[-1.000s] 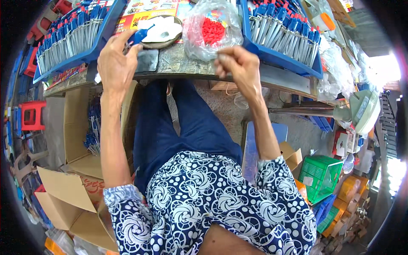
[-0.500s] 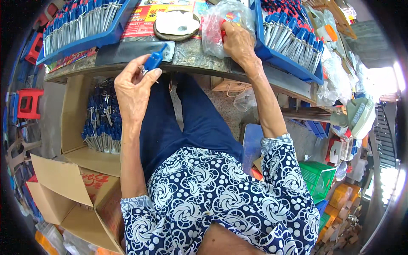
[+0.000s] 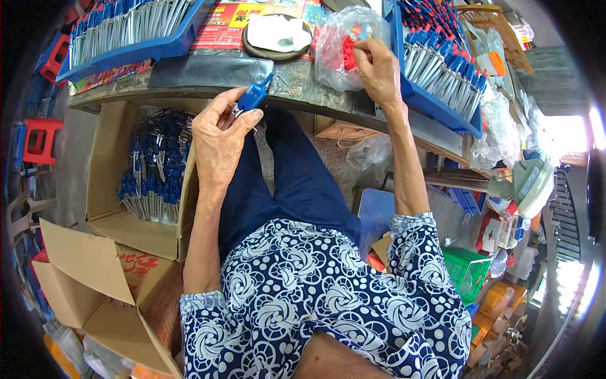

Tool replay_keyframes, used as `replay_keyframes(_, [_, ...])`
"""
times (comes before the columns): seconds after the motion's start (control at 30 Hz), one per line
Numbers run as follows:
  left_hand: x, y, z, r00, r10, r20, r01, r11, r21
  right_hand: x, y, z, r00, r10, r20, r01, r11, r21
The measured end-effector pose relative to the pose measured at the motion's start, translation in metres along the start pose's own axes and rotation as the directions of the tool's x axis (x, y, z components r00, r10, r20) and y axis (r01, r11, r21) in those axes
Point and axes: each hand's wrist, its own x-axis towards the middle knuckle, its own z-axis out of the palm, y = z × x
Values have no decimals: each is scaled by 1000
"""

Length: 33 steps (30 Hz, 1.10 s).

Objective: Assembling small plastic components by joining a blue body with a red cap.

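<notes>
My left hand (image 3: pixel 222 132) is closed, with a blue plastic piece (image 3: pixel 254 95) pinched between thumb and fingers just off the table's front edge. The piece has a narrow tip pointing up, and thin metal bits show beneath it. My right hand (image 3: pixel 381 74) is at the right side of a clear plastic bag (image 3: pixel 329 71) on the table. Its thumb and fingers are curled together beside small red parts (image 3: pixel 349 53) in the bag; whatever they pinch is too small to make out.
Blue trays of metal rods with blue tops stand left (image 3: pixel 136 52) and right (image 3: pixel 435 108) on the table (image 3: pixel 120 95). Between them lies a round dark dish (image 3: pixel 262 53) with a white pad. Left of my legs, a cardboard box (image 3: pixel 104 164) holds similar pieces; another open box (image 3: pixel 76 252) is nearer.
My right hand has drawn back slightly to the right, and the red parts in the bag show more. The view has shifted a little; my left hand still holds the blue piece.
</notes>
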Motion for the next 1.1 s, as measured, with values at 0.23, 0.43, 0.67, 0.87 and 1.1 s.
replay_keyframes(0.23, [-5, 5, 7, 998, -47, 42, 47, 999, -9, -15, -21, -7, 889, 392, 238, -406, 434, 804])
replay_keyframes(0.43, [-11, 7, 13, 993, -81, 85, 81, 997, -2, -32, -50, -14, 858, 245, 452, -448, -73, 891])
replay_keyframes(0.67, [-17, 6, 12, 992, -89, 85, 90, 996, -13, -45, -67, -5, 824, 168, 541, -498, -240, 833])
replay_keyframes(0.87, [-20, 2, 12, 992, -91, 87, 95, 995, -37, -56, -77, -3, 809, 167, 564, -559, -80, 825])
replay_keyframes(1.1, [-24, -3, 11, 997, 3, 74, -6, 999, 48, -62, -80, 3, 858, 133, 496, -504, 34, 863])
